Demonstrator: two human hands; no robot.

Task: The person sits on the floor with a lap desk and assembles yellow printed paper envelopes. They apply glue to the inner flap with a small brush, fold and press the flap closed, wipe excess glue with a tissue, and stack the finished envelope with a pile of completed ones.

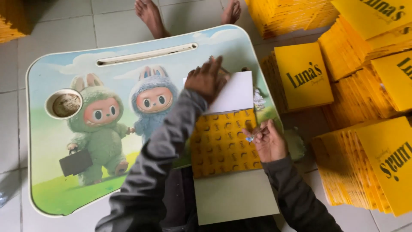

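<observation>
A flat, unfolded card sheet (pixel 221 146) lies over the right part of a lap table (pixel 51 141). It has a white panel at the far end, a yellow patterned panel in the middle and a grey-green panel nearest me. My left hand (pixel 208 79) presses flat on the white panel's far left corner, fingers spread. At the yellow panel's right edge, my right hand (pixel 268 141) pinches a small blue-tipped object (pixel 249 138); what that object is I cannot tell.
The table top is printed with two furry cartoon figures and has a round cup recess (pixel 64 104) and a long slot (pixel 146 55). Stacks of yellow flat cards (pixel 369 163) cover the tiled floor to the right. Another person's bare feet (pixel 150 15) are beyond the table.
</observation>
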